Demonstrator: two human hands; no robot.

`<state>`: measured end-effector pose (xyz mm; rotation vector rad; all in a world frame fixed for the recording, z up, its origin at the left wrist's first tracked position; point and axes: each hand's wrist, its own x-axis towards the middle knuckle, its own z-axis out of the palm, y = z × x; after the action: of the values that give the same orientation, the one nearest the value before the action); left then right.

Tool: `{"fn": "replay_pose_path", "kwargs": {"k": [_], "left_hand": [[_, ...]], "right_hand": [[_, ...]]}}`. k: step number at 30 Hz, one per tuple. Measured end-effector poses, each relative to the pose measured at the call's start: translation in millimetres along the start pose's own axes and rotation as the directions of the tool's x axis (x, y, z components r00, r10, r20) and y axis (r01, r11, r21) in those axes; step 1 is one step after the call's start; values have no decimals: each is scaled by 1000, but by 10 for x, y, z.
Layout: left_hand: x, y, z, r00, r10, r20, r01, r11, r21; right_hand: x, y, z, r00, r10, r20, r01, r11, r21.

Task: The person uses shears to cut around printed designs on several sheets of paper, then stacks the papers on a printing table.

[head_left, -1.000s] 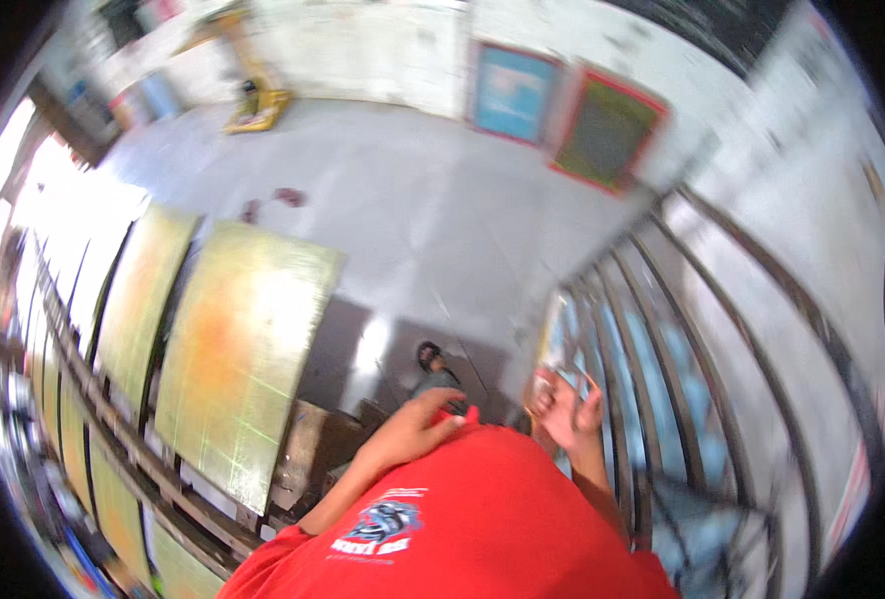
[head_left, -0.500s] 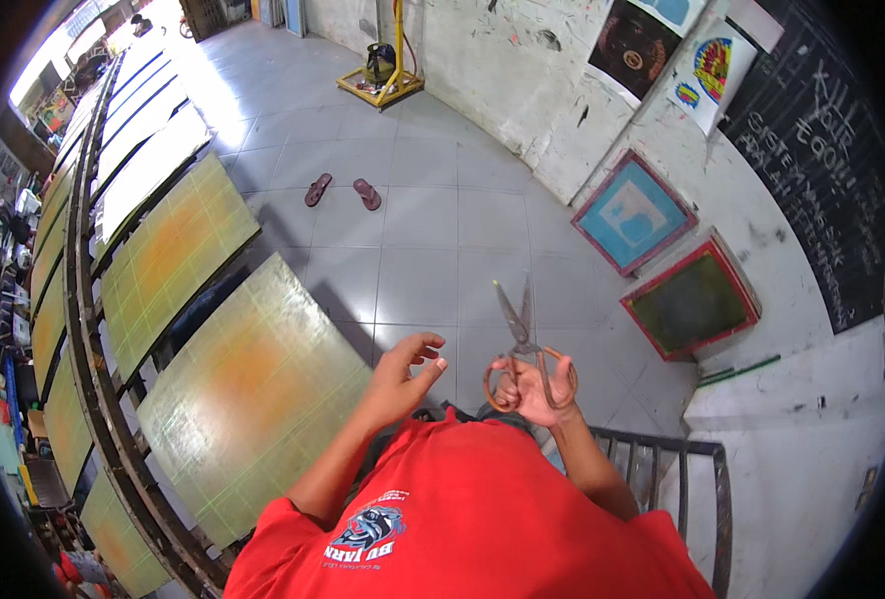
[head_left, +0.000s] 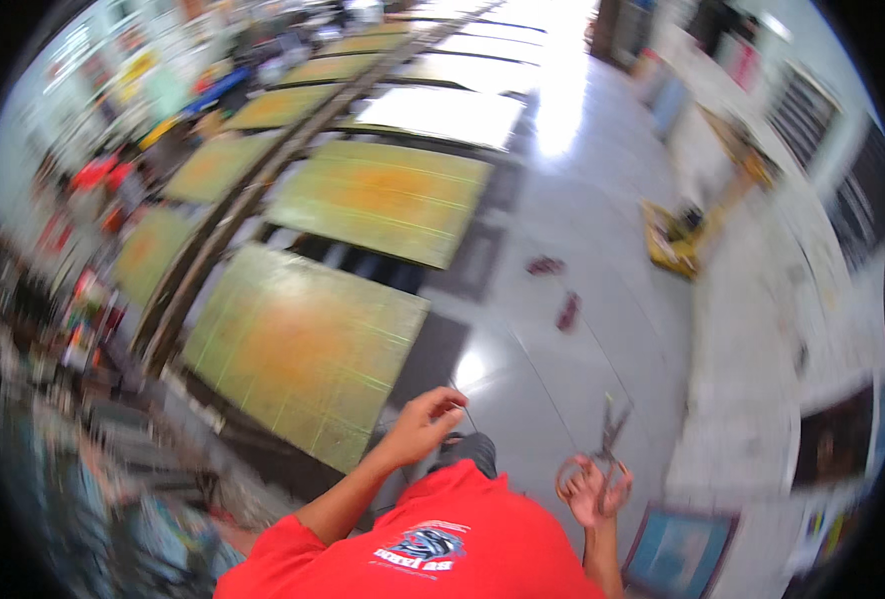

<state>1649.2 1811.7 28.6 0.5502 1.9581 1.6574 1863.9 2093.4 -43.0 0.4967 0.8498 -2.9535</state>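
My right hand grips large scissors by their rust-brown looped handles, blades up and slightly apart. The blades are smeared by motion. My left hand hovers at the right of the nearest board, fingers loosely bent and the thumb apart, with nothing visible in it. That board is a flat greenish panel with an orange patch and yellow-green lines. A second such board lies just beyond it.
Boards continue in two rows along a dark rail toward the bright far end. Two dark sandals lie on the grey tiled floor. A yellow stand base is by the right wall. A blue framed panel leans nearby. Blurred clutter fills the left.
The view has swung left, bringing the boards and cluttered left side into the middle. My right hand still holds the scissors, now farther from my left hand, which keeps much the same pose.
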Motion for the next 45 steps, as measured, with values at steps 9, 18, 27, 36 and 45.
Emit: {"fn": "replay_pose_path", "kwargs": {"k": [9,18,27,36,45], "left_hand": [[1183,57,607,996,34,-82,-26,995,99],[2883,698,937,943,289,167,-323,916,239],[3825,349,1223,987,42,-152,18,927,374],[4437,651,1754,904,-131,-407,234,948,215],[4766,528,1347,880,-111,-463,244,940,237]], "right_hand": [[1291,-1195,-425,992,118,51,-114,990,-79],[2685,-2253,-1393,907,252,337,-303,947,105],[3982,-3656,-1573,842,415,345,-457,888,49],[5320,-4749,-1742,717,572,398,-623,782,0],[5869,-4605,-1411,793,541,279,-537,838,-97]]}}
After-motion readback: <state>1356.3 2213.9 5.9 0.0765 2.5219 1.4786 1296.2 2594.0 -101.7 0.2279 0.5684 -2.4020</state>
